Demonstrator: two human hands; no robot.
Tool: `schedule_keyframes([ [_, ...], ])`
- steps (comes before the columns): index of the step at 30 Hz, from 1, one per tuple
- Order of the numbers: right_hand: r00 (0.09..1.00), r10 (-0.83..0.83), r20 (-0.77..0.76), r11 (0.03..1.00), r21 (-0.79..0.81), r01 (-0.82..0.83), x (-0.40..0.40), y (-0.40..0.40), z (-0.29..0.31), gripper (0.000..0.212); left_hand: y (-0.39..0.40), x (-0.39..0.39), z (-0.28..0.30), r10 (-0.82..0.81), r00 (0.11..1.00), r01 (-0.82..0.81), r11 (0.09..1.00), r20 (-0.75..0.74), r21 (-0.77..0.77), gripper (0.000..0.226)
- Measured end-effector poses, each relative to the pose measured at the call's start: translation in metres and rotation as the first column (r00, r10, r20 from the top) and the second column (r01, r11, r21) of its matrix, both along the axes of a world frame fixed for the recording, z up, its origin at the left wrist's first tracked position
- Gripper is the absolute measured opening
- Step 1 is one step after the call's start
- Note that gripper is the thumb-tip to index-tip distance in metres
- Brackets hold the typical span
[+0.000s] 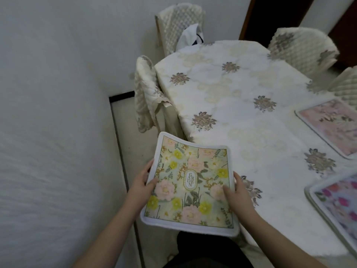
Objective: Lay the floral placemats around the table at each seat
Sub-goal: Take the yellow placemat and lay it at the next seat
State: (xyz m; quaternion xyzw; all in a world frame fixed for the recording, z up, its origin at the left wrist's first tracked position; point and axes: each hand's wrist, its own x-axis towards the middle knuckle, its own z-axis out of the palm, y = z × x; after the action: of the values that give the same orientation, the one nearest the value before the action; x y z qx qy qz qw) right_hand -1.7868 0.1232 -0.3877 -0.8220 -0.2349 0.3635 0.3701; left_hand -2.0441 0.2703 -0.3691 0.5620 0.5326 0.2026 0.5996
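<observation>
A green floral placemat (pixel 190 182) with yellow and pink flowers hangs in the air just off the table's near left corner. My left hand (pixel 142 185) grips its left edge, thumb on top. My right hand (pixel 238 194) grips its right edge, thumb lying on the print. The table (pixel 241 97) wears a white cloth with grey flower motifs. On the table's right side lies a pink floral placemat (pixel 332 126). A second mat with pink and purple flowers (pixel 336 207) lies at the near right edge, cut off by the frame.
Quilted cream chairs stand around the table: one at the left side (pixel 146 93), one at the far end (pixel 179 26) with a white cloth on it, two at the far right (pixel 303 45). A white wall runs close along the left, leaving a narrow floor strip.
</observation>
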Motion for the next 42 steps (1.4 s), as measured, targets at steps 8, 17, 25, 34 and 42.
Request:
schedule_keyframes([
  [8,0.969,-0.237,-0.067,0.965,0.096,0.243,0.024,0.025,-0.025,0.056,0.075,0.064,-0.004,-0.159,0.987,0.159,0.987,-0.026,-0.002,0.058],
  [17,0.84,-0.534,-0.099,0.841,0.046,0.539,0.048,0.024,-0.044,0.057,0.138,0.157,-0.028,-0.484,0.87,0.481,0.875,-0.097,-0.051,0.061],
  [25,0.663,-0.745,-0.07,0.663,0.03,0.748,0.055,0.004,-0.038,0.057,0.146,0.244,-0.038,-0.72,0.691,0.713,0.694,-0.065,-0.097,0.063],
  [34,0.429,-0.903,0.029,0.43,0.003,0.903,0.034,0.006,-0.048,0.059,0.154,0.318,-0.042,-0.92,0.387,0.915,0.391,-0.058,-0.101,0.062],
  [42,0.345,-0.934,0.094,0.347,0.007,0.938,0.034,0.005,-0.049,0.058,0.165,0.344,-0.054,-0.955,0.286,0.95,0.294,-0.082,-0.105,0.059],
])
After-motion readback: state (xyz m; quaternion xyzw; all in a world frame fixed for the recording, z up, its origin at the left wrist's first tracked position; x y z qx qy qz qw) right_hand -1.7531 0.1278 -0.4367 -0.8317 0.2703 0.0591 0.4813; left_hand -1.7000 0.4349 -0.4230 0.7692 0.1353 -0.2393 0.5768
